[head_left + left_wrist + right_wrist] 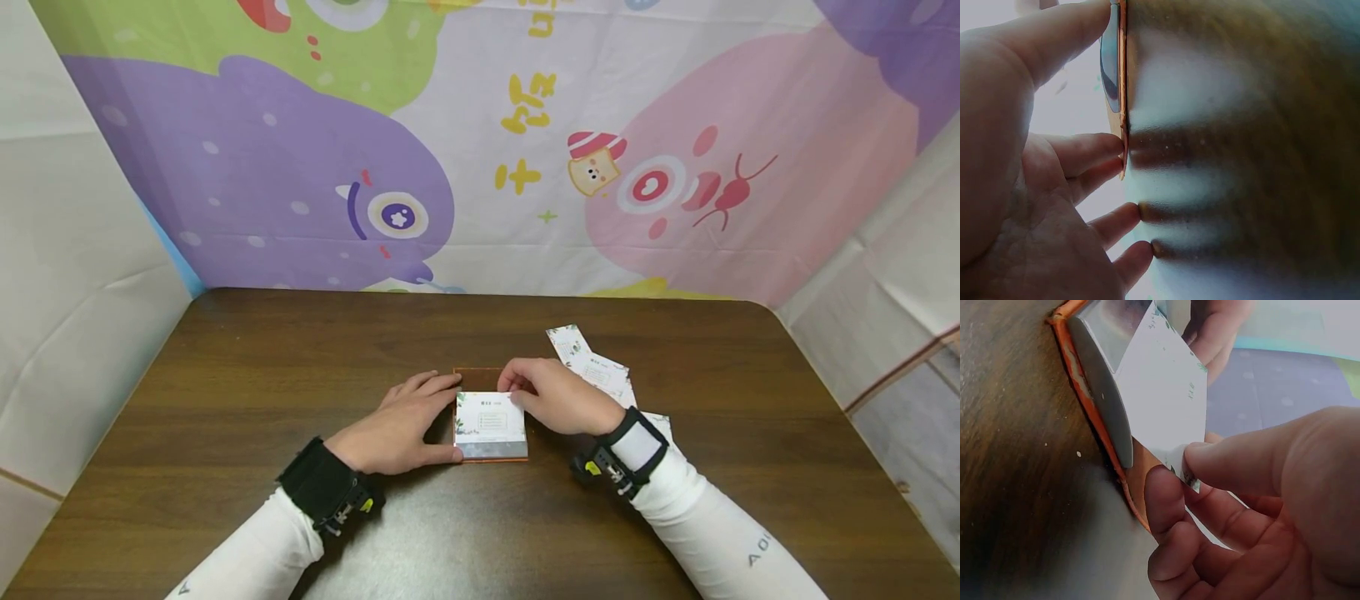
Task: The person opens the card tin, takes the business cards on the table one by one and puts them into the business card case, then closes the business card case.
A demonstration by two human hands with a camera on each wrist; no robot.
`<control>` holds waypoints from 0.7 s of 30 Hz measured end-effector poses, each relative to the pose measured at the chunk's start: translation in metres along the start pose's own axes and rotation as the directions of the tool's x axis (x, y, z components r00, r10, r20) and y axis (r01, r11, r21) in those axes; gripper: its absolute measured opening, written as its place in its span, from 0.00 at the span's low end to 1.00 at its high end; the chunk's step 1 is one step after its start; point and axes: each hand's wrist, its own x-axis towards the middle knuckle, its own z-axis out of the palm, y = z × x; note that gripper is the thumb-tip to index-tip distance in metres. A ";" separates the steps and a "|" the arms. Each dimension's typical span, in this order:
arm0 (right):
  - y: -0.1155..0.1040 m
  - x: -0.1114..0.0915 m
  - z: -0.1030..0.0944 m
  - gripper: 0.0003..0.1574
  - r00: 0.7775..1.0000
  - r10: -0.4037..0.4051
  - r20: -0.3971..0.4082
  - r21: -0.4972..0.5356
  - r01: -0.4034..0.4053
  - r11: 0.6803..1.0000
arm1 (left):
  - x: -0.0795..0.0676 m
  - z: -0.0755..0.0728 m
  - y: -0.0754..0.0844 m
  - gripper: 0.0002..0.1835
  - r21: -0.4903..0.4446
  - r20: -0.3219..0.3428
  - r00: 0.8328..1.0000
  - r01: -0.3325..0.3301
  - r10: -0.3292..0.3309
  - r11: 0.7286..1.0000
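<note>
A white printed card [487,415] with green leaf patterns lies over a card case [492,451] that has a silver metal tray and a brown-orange cover. My right hand [564,395] pinches the card's corner between thumb and fingers at the far right. In the right wrist view the card [1163,394] tilts up out of the metal tray [1102,381]. My left hand [401,427] spreads along the case's left side, thumb at the near corner and a forefinger at the far one. The left wrist view shows those fingertips at the case's edge [1124,81], the other fingers on the table.
More white printed cards [600,375] lie overlapping on the table, partly behind my right hand and wrist. The brown wooden table [315,333] ends at a cartoon-print cloth [487,242], with white cloth sides left and right.
</note>
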 end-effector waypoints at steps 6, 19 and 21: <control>0.001 0.000 0.003 0.08 1.000 -0.003 0.003 -0.006 0.003 1.000 | 0.000 0.000 0.000 0.48 -0.002 0.005 1.000 0.007 -0.007 1.000; 0.002 -0.003 0.005 0.07 1.000 -0.019 0.025 -0.001 0.019 1.000 | 0.000 -0.001 0.001 0.48 -0.002 0.013 1.000 0.018 -0.018 1.000; 0.002 -0.004 0.006 0.07 0.999 -0.025 0.031 0.001 0.025 1.000 | 0.000 -0.001 0.001 0.47 -0.002 0.014 1.000 0.017 -0.017 1.000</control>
